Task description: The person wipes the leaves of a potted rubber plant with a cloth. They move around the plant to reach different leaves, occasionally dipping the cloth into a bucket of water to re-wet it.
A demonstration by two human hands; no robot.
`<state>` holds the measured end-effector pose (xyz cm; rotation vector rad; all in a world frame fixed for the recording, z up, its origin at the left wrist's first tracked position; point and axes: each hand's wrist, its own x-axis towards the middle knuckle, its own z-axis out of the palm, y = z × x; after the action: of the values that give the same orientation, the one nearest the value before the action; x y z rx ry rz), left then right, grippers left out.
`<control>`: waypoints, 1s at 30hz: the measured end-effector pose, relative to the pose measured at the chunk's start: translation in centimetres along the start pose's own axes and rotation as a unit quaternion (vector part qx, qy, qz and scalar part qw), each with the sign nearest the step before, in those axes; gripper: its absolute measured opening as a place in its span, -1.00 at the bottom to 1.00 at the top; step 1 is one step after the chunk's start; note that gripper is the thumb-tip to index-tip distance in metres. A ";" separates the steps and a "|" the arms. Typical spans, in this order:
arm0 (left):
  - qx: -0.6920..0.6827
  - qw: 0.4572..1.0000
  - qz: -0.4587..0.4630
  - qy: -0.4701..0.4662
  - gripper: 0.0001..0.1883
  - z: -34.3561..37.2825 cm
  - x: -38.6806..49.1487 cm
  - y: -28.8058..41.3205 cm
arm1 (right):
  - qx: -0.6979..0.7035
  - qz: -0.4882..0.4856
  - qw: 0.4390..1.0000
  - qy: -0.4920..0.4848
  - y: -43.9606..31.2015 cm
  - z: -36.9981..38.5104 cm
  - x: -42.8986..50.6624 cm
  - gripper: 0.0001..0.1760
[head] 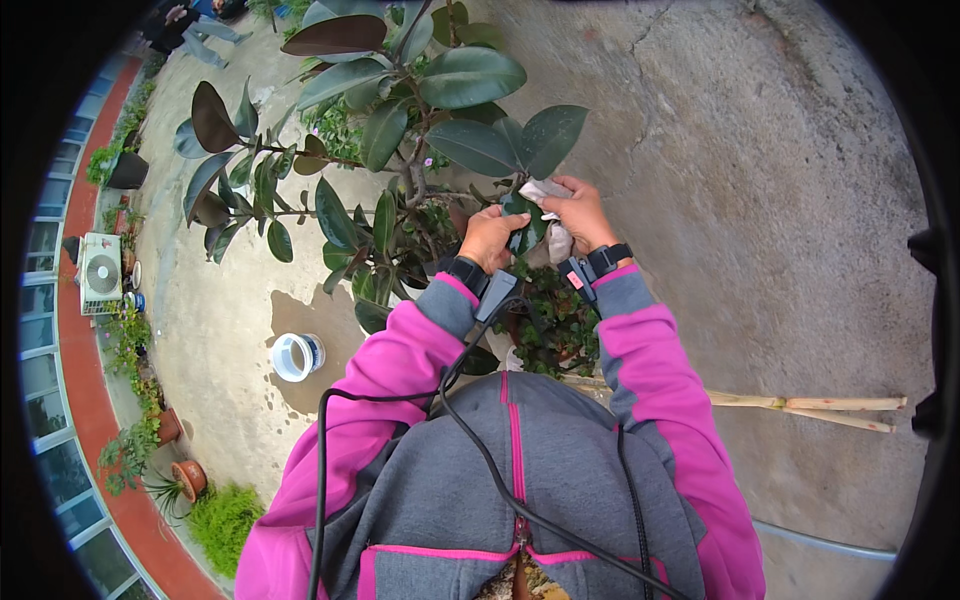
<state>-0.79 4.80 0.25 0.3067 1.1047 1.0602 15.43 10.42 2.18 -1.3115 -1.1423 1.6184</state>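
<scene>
A rubber plant (409,161) with large, glossy dark green leaves spreads in front of me. My left hand (491,234) pinches the left edge of a wet-looking leaf (526,231) between thumb and fingers. In my right hand (582,214) is a pale, crumpled cloth (546,190), which lies against the upper part of that same leaf. Part of the cloth hangs down below my right fingers. Both wrists bear black straps with small devices. Below the leaf grows a lower, bushy plant (551,315) with small green leaves.
A white plastic bucket (298,357) stands on a wet patch of the concrete floor at the left. Black cables cross my front. Bamboo-like canes (810,405) lie at the right. Potted plants and an air-conditioner unit (101,274) line the left wall. Another person (196,34) is far off, upper left.
</scene>
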 end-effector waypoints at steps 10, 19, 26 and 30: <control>-0.102 0.992 0.075 0.025 -0.69 -2.5 0.2 11.2 | -0.045 -0.018 0.996 -0.077 -0.6 -2.8 -0.5 -0.53; -0.042 0.990 0.096 -0.096 -0.68 -2.3 -3.6 7.2 | 0.201 -0.020 0.972 0.118 1.7 -5.6 -4.9 -0.69; -0.061 0.994 0.074 -0.054 -0.83 -2.6 -5.1 4.6 | 0.208 -0.097 0.969 0.089 -1.4 -3.6 -9.0 -0.74; -0.079 0.992 0.083 -0.057 -0.83 -1.7 -5.1 4.5 | -0.058 -0.242 0.968 0.041 -3.9 1.9 -8.5 -0.73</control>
<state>-4.89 2.43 5.41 0.3313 0.8991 1.2554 15.27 3.49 8.71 -1.0518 -1.3928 1.1455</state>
